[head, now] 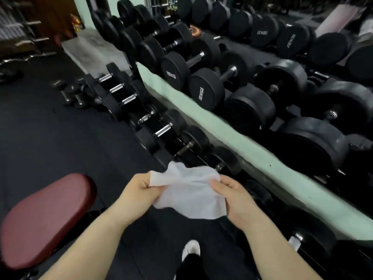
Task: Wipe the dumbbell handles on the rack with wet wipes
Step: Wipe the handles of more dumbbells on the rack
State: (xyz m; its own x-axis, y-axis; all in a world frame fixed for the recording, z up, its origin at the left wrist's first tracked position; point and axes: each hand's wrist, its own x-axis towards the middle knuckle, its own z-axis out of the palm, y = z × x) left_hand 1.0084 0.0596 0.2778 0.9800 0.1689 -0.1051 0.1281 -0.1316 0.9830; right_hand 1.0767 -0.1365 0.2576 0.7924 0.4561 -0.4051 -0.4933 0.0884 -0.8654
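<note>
1. Fingers (222,182) and thumbs of both hands pinch a white wet wipe (189,201) and hold it spread open in the air, in front of the person and low in the view.
2. The left hand (139,190) grips the wipe's left edge with curled fingers; the right hand (234,199) pinches its upper right edge. The sheet sags between them.
3. The wipe hangs above the dark floor (60,138) and just beside the near end of the lower rack (113,106) — it touches no dumbbell.
4. Black dumbbells lie in a row on that lower rack, and their chrome handles (162,130) catch the light.
5. A pale green ledge (201,112) runs diagonally above the row.
6. Larger black dumbbells sit beyond the ledge, one marked 18KG (174,73) and its neighbour 15KG (205,88).
7. A maroon pad (44,219) fills the lower left corner, well apart from the rack.
8. A few small loose dumbbells (68,91) rest on the floor at far left.
9. One white shoe (191,249) shows below the wipe, between the forearms.
10. Much of the far rack is blurred.
</note>
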